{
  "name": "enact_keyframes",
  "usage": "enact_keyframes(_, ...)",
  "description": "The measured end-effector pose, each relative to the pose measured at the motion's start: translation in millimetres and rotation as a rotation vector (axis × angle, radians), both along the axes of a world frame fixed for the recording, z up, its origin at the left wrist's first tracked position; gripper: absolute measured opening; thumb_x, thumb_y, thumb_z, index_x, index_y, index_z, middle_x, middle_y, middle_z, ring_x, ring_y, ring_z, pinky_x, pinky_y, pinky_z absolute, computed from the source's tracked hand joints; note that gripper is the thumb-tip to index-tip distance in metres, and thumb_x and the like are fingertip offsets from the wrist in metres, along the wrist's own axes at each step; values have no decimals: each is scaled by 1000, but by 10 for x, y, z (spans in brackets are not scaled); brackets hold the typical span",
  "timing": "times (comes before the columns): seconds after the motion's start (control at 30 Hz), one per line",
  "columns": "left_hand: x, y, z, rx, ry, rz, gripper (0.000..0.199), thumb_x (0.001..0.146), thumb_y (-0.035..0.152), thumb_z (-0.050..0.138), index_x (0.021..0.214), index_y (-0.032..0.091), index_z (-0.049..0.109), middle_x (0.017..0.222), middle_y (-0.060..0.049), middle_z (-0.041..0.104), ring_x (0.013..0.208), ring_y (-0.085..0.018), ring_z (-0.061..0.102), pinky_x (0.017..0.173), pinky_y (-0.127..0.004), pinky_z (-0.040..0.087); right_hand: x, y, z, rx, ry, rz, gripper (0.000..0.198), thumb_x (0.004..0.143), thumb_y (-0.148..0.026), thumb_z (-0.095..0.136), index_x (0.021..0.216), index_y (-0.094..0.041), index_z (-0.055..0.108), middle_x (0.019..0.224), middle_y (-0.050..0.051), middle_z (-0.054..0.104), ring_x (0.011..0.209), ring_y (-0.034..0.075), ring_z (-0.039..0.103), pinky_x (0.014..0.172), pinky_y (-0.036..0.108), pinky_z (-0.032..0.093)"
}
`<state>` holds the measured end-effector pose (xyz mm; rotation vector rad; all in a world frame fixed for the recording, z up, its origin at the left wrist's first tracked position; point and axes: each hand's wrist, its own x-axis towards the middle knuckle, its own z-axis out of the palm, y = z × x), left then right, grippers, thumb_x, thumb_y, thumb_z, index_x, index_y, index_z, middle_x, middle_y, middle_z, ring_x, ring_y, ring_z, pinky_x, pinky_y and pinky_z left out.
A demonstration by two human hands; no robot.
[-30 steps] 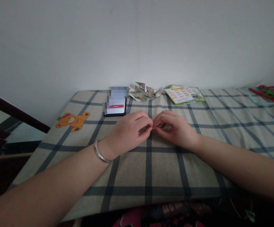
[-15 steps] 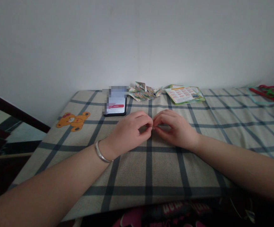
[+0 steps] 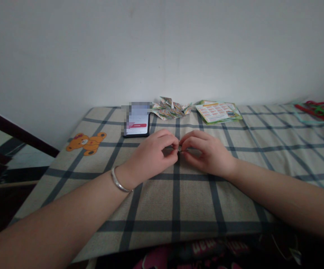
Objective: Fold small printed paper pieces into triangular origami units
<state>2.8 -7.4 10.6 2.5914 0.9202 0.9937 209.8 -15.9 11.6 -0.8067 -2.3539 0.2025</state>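
Observation:
My left hand (image 3: 158, 151), with a silver bangle (image 3: 119, 182) on its wrist, is closed in a pinch over the middle of the checked tablecloth (image 3: 150, 209). Facing it, my right hand (image 3: 205, 151) pinches too, fingertips almost against those of the left. Between the fingertips shows a tiny pale piece (image 3: 180, 148), mostly covered by the fingers; its kind is too small to tell. Behind the hands lie several folded paper pieces (image 3: 171, 109) with a colourful print. To their right is a small stack of printed paper sheets (image 3: 218, 112).
A smartphone (image 3: 136, 123) with a lit screen lies at the back left. An orange bear cutout (image 3: 86, 144) rests near the table's left edge. Red and green strips (image 3: 318, 110) sit at the far right. A white wall (image 3: 162, 48) rises behind the table.
My left fingertips have drawn slightly left, so a little more of the tiny pale piece shows between the hands. The things on the table have stayed put.

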Motion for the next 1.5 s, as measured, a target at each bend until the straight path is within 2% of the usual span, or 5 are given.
enact_keyframes(0.2, 1, -6, -5, -12, -6, -15, 13, 78, 6, 57, 81, 18, 54, 88, 0, 56, 86, -13, 54, 79, -27, 45, -10, 6, 5, 26, -16, -6, 4, 87, -24, 57, 86, -21, 57, 99, 7, 65, 93, 21, 59, 80, 36, 50)
enact_keyframes(0.33, -9, 7, -15, -16, -24, 1, 14, 76, 4, 56, 80, 18, 53, 86, 1, 56, 85, -13, 54, 79, -27, 45, -16, 6, 6, 16, 9, -17, 3, 85, -21, 57, 84, -21, 54, 102, 8, 64, 97, 21, 59, 84, 37, 49)
enact_keyframes(0.63, -15, 49, -29, -56, -61, 12, 15, 75, 3, 52, 78, 17, 52, 83, 2, 54, 82, -12, 52, 76, -26, 42, -23, 15, -14, -124, 127, -20, 9, 81, -13, 57, 86, -20, 54, 103, 8, 63, 94, 18, 60, 78, 32, 51)
enact_keyframes(1.0, -20, 67, -59, -198, -146, 72, 15, 75, 4, 50, 83, 17, 54, 84, 0, 53, 80, -13, 51, 71, -26, 42, -3, 56, -74, -245, 247, -66, 16, 77, -9, 56, 85, -21, 49, 112, 8, 61, 89, 15, 62, 68, 27, 54)
enact_keyframes(1.5, -22, 136, -142, -385, -276, 80, 10, 76, 13, 51, 84, 17, 55, 84, 0, 57, 77, -13, 55, 68, -27, 44, 4, 133, -169, -474, 448, 7, 23, 74, -3, 46, 86, -22, 47, 113, 6, 59, 95, 15, 62, 75, 30, 50)
